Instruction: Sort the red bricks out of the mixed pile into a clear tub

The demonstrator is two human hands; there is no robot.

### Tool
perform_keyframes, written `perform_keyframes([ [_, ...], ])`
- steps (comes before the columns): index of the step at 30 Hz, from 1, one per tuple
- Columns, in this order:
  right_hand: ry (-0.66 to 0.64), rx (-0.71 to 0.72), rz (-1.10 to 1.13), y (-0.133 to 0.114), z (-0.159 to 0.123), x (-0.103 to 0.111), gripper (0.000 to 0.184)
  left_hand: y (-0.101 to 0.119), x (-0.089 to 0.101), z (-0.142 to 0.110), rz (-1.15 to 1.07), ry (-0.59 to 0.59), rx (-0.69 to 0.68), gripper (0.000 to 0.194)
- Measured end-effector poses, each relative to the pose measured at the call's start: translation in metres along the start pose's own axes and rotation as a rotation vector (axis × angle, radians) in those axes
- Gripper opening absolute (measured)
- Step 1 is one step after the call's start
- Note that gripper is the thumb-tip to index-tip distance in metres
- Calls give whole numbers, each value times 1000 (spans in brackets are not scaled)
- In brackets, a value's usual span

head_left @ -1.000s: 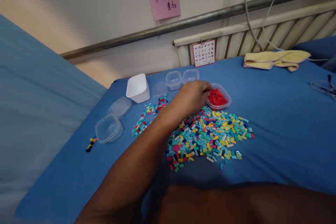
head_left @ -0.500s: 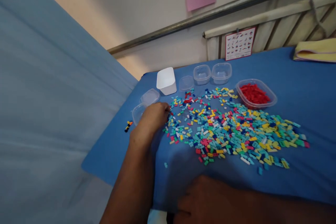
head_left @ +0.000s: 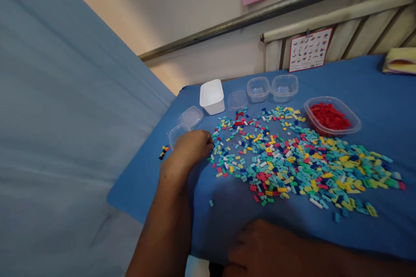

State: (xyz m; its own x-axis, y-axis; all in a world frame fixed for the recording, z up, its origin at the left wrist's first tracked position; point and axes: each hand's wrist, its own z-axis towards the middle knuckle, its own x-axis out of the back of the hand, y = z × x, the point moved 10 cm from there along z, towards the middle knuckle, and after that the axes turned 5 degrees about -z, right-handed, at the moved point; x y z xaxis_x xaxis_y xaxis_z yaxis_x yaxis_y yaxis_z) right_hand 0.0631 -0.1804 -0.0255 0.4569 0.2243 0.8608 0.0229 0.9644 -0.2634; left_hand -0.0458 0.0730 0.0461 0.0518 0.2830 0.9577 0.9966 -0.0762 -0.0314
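Observation:
My left hand (head_left: pixel 193 146) is at the left edge of the spread of small toy bricks (head_left: pixel 292 160), palm down. Its fingers are curled together, and whatever they may pinch is hidden behind them. A small red brick (head_left: pixel 219 139) lies just beyond its fingertips, among turquoise, yellow and green ones. Under and behind the wrist stands a clear plastic container (head_left: pixel 177 133), partly covered. My right hand (head_left: pixel 256 246) rests in shadow by the near table edge, its fingers bent inward; I cannot see inside it.
A clear tub of red bricks (head_left: pixel 331 117) stands at right. Along the back are a white box (head_left: pixel 212 97), a clear lid (head_left: pixel 237 101) and two clear tubs (head_left: pixel 258 89). Another lid (head_left: pixel 191 117) and a small black-orange brick piece (head_left: pixel 164 152) lie left. A blue curtain (head_left: pixel 65 117) hangs alongside.
The view has shifted, so the table things appear farther right. A red brick that showed at my left fingertips now appears just beyond them. My right hand stays by the near edge.

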Motion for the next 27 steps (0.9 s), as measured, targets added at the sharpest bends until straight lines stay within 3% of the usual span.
perform_keyframes([
  [12,19,1,17,0,-1,-1,19,16,-7,0,56,3,-87,22],
  [16,9,-3,4,0,-1,-1,19,14,-4,0,38,7,-84,32],
  [19,2,-7,3,0,-1,-1,22,15,4,0,-27,77,-105,34],
  [23,-16,-8,17,0,0,-1,21,30,10,4,-96,182,-260,34],
  [27,-7,-8,41,0,-1,-3,22,38,-5,12,-73,124,-366,34],
])
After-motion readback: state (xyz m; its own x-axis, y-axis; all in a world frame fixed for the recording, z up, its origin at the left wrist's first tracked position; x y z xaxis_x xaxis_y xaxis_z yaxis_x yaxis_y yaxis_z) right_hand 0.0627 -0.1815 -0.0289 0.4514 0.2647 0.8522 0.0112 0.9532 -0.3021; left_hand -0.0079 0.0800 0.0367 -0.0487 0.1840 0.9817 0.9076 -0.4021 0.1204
